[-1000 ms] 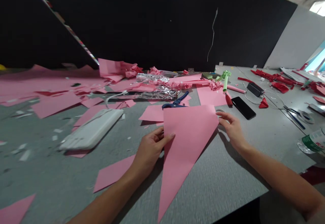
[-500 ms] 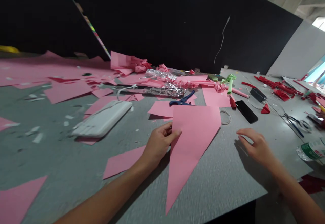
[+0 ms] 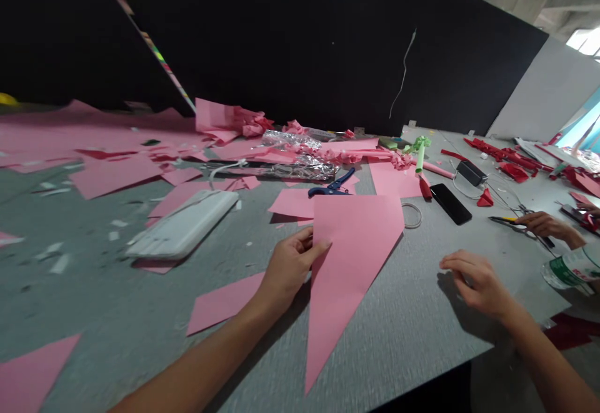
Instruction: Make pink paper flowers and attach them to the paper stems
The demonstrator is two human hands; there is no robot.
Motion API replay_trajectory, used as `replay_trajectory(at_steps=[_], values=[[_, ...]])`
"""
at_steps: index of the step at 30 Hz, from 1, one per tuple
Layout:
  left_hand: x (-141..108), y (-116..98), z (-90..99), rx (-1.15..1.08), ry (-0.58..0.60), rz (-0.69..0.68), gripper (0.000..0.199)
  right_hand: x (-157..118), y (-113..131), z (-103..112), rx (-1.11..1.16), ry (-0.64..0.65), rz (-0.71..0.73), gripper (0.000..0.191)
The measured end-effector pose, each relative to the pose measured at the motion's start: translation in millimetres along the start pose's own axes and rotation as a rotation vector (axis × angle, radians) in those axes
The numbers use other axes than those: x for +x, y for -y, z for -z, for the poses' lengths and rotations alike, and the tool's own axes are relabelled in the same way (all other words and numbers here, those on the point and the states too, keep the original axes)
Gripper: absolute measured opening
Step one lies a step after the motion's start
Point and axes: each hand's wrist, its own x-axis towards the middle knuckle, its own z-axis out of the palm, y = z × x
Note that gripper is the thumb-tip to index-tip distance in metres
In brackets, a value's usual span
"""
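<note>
My left hand (image 3: 290, 263) pinches the left edge of a pink sheet of paper (image 3: 354, 257), thumb on top and fingers behind. The sheet is wide at the top and tapers to a sharp point near the table's front edge. My right hand (image 3: 475, 278) hovers over the table to the right of the sheet, fingers loosely bent and holding nothing. Just beyond the sheet's top edge lies a blue-handled cutter (image 3: 332, 187), partly over another pink piece (image 3: 290, 202). A pale ring (image 3: 412, 215) rests by the sheet's upper right corner.
A white power bank (image 3: 185, 225) with a cable lies left. Beyond are pink scraps (image 3: 117, 174), silver foil (image 3: 300, 169) and a green paper roll (image 3: 420, 158). A black phone (image 3: 450, 204) lies right. A co-worker's hand (image 3: 546, 224) holds a pointed tool near a bottle (image 3: 569, 268).
A co-worker's hand with a pointed tool has come in at the right. My right hand's fingers have shifted slightly. My left hand keeps its pinch on the paper, and the view has turned slightly right.
</note>
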Motion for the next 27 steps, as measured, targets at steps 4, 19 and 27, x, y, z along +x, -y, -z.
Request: replay_trajectory(at_steps=[4, 19, 27], values=[[-1, 0, 0.6, 0.002, 0.007, -0.004, 0.057, -5, -27, 10, -0.158, -0.187, -0.145, 0.030], [2, 0, -0.2, 0.031, 0.011, -0.047, 0.058, -3, -159, 66, -0.840, 0.059, -0.704, 0.062], [0, -1, -1.7, 0.003, 0.018, -0.048, 0.057, -5, -162, 86, -0.799, 0.183, -0.711, 0.040]])
